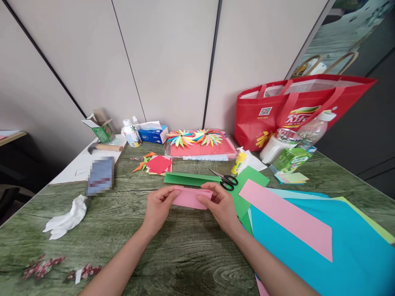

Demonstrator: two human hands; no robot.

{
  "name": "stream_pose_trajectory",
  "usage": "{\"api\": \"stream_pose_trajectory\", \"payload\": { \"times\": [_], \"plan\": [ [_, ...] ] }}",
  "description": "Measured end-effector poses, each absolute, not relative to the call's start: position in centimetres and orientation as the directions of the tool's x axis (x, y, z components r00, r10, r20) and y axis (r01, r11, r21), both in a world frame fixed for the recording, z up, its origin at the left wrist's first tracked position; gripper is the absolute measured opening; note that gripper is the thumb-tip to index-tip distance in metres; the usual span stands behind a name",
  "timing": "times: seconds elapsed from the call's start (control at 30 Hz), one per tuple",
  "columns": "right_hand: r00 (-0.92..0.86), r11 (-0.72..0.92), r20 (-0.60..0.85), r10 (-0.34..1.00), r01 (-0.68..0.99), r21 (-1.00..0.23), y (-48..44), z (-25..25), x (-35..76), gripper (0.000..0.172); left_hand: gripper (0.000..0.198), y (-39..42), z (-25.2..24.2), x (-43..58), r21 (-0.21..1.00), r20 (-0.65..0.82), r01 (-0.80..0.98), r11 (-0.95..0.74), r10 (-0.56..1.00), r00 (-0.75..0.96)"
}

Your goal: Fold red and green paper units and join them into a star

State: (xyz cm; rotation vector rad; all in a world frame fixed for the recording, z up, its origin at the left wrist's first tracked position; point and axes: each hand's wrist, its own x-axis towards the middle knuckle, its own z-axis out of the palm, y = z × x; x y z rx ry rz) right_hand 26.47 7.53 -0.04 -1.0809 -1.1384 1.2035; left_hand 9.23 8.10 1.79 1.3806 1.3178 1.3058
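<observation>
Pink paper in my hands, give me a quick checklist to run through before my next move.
1. Left hand gripping the pink paper: ok, at its left end.
2. Right hand gripping it too: ok, at its right end.
3. Paper edges exactly aligned: cannot tell, fingers cover parts of them.
4. Space just beyond the pink paper free: not ok, folded green paper lies there.
5. Scissors seemingly within easy reach: ok, just beyond the right hand.
6. Glue stick on the table: ok, beyond the scissors.
</observation>
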Motion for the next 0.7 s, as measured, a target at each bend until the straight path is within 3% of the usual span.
{"api": "stream_pose_trajectory", "payload": {
  "times": [0.23, 0.7],
  "plan": [
    [0.088, 0.027, 0.015, 0.996, -0.138, -0.99, 7.58, -0.39, 26.56, 0.034, 0.014, 7.86, 1.6, 9.55, 0.988, 0.111, 0.111, -0.106, 0.993, -0.038],
    [0.111, 0.102, 0.099, 0.989, -0.018, -0.995, 7.43, -0.17, 26.7, 0.025, 0.016, 7.27, 2.11, 10.17, 0.989, 0.098, 0.12, -0.09, 0.993, -0.063]
  ]
}}
